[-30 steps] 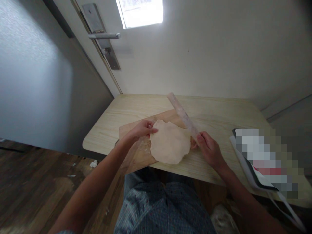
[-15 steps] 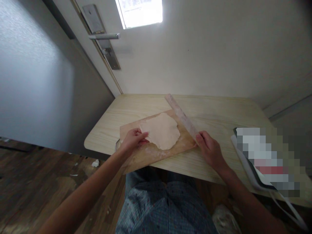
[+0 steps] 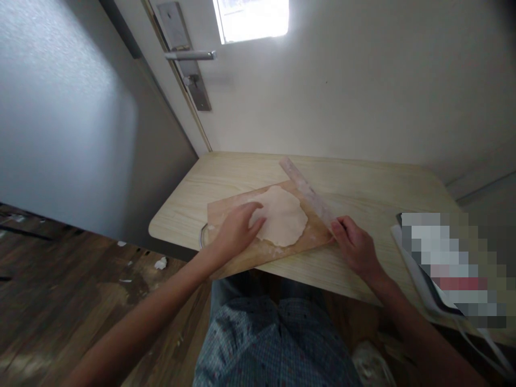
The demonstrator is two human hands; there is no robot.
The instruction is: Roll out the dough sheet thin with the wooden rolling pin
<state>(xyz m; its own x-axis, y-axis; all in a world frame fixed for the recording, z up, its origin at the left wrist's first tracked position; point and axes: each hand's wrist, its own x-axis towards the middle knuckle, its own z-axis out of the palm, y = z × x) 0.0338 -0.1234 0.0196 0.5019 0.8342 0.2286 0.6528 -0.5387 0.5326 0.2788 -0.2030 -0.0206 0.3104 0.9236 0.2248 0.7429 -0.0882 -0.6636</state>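
Observation:
A flat round sheet of pale dough lies on a wooden board on a light wooden table. My left hand rests flat on the dough's left edge, fingers stretched out. My right hand is closed around the near end of a floury rolling pin. The pin lies slanted along the board's right side, beside the dough.
A dark tablet-like device with a blurred screen lies at the table's right, a white cable hanging from it. A door with a metal handle stands behind the table's left corner. The wall runs close behind the table. My lap sits under the front edge.
My left hand lifted the dough, shifted it left and back onto the middle of the board, and now lies flat on its edge. My right hand stayed on the rolling pin.

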